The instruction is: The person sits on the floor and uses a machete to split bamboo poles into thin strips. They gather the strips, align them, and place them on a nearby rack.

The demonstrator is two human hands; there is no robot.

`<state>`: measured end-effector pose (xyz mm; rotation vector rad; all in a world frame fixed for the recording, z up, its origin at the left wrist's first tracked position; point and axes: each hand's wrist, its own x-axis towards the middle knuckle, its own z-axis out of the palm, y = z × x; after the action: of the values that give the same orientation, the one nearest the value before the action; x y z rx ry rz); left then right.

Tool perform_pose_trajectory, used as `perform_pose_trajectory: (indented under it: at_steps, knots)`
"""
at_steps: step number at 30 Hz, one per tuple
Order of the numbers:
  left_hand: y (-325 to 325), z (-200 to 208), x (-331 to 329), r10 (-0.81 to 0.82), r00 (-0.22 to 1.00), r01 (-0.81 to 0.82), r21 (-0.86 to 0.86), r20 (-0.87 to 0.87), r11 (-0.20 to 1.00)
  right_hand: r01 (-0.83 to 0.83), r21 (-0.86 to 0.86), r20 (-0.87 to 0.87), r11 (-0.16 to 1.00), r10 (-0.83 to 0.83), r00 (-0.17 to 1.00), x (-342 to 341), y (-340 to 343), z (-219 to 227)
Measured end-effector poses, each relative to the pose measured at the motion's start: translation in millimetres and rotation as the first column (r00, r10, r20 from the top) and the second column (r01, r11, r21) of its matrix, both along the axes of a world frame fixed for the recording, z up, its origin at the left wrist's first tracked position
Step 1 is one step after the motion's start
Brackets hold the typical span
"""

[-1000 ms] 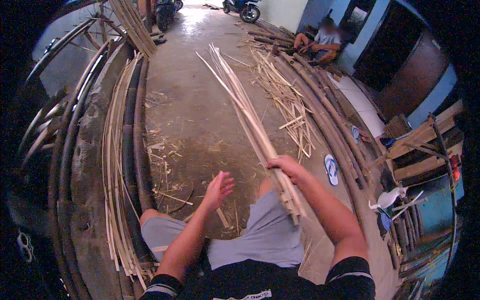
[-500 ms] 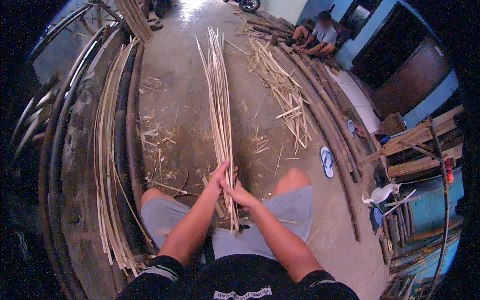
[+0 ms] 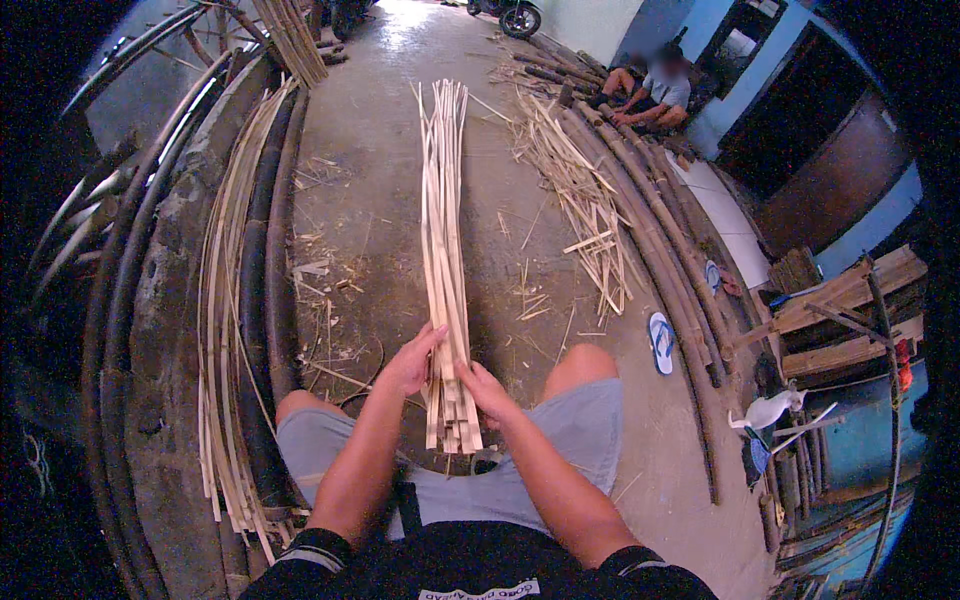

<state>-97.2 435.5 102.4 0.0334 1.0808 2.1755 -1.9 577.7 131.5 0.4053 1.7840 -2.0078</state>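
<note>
- Many strips [image 3: 447, 270] lie midway between left hand [image 3: 408, 366] and right hand [image 3: 487, 392].
- Both hands clasp their sides.
- Long axis runs toward the floor's [image 3: 368, 205] far edge.

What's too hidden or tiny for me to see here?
- Left hand and right hand: head view, fingers partly hidden by the strip bundle.
- Motorbike: head view, top cut off by the picture's edge.
- Seated person: head view, too small to tell what, if anything, they hold.
</note>
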Motion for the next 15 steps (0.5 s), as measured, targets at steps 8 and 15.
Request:
perform_pose_trajectory:
  at_steps: [8,15]
  knots:
    - [-9,10,3,0.022,0.952,-0.123,-0.315,-0.305,0.941,0.144,-0.197,-0.084,0.970,-0.163,0.983,-5,-25,7]
    - [-22,-18,-3,0.095,0.935,-0.102,0.001,0.340,0.995,0.153,-0.120,0.221,0.981,-0.124,0.967,-7,-34,-15]
